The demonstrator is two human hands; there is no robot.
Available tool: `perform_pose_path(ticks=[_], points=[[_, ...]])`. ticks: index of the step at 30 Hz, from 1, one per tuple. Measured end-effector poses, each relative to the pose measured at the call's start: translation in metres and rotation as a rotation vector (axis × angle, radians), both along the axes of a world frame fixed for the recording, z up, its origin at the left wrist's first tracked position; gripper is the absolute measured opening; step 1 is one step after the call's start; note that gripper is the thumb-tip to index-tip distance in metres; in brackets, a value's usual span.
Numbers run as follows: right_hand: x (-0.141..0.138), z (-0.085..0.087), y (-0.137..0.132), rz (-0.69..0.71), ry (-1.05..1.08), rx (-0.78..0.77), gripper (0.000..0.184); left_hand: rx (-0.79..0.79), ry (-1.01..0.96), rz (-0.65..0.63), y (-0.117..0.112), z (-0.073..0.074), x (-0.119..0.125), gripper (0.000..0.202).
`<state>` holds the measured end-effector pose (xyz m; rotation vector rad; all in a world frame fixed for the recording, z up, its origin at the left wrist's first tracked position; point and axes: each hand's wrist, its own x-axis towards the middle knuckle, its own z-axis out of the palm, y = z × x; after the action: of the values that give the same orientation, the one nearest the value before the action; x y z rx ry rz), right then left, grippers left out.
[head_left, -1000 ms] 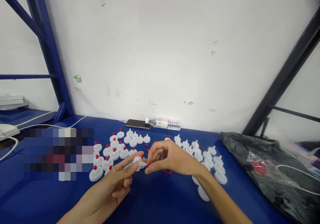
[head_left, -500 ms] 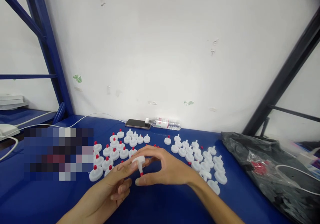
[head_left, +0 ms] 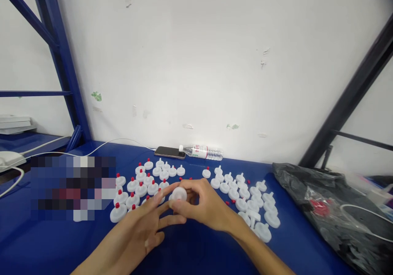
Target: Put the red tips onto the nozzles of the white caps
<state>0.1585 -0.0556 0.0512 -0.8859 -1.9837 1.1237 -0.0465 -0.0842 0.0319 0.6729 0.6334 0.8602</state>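
A round white nozzle cap is pinched between the thumb and fingers of my right hand, its flat disc turned towards me. Its spout and tip are hidden behind. Beside it on the left, my left hand has its fingers stretched out and spread, the fingertips close to the cap; whether they touch it I cannot tell. Several white caps with red tips stand on the table behind my left hand. To the right of my right hand are several white caps without red tips, some tilted.
Small loose red tips lie near the right group. Against the wall are a phone and a clear plastic bottle. A black plastic bag with a clear bag of red pieces lies at right. The left side is partly pixelated.
The cap has turned from spout downwards to disc facing me and has moved slightly right. My left thumb and fingers have come off it and spread; my right hand has closed on it.
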Motion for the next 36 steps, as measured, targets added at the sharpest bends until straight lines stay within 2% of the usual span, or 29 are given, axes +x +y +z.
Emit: perform_pose_path(ticks=[4,10,21,26,29,32,34,36], points=[[-0.004,-0.002,-0.003,0.114,0.029,-0.111,0.022,0.200,0.200,-0.059,-0.008,0.009,0.005,0.063],[-0.003,0.000,-0.004,0.107,0.026,-0.133,0.019,0.340,0.398,-0.055,-0.001,0.007,0.011,0.066],[-0.002,0.004,-0.008,0.151,0.086,-0.176,0.017,0.532,0.453,0.059,0.001,0.001,0.014,0.072],[-0.003,0.007,-0.010,0.187,0.089,-0.199,0.021,0.543,0.465,0.094,0.000,0.003,0.014,0.068],[-0.004,0.011,-0.012,0.206,0.077,-0.152,0.023,0.537,0.461,0.136,-0.002,0.001,0.015,0.067],[-0.003,0.013,-0.009,0.105,0.026,-0.028,0.020,0.493,0.447,0.236,-0.003,-0.003,0.017,0.066],[0.000,0.013,-0.005,-0.040,-0.023,0.071,0.021,0.430,0.421,0.292,-0.002,-0.005,0.016,0.064],[0.004,0.012,0.001,-0.194,-0.048,0.145,0.027,0.350,0.367,0.296,0.002,-0.006,0.015,0.060]])
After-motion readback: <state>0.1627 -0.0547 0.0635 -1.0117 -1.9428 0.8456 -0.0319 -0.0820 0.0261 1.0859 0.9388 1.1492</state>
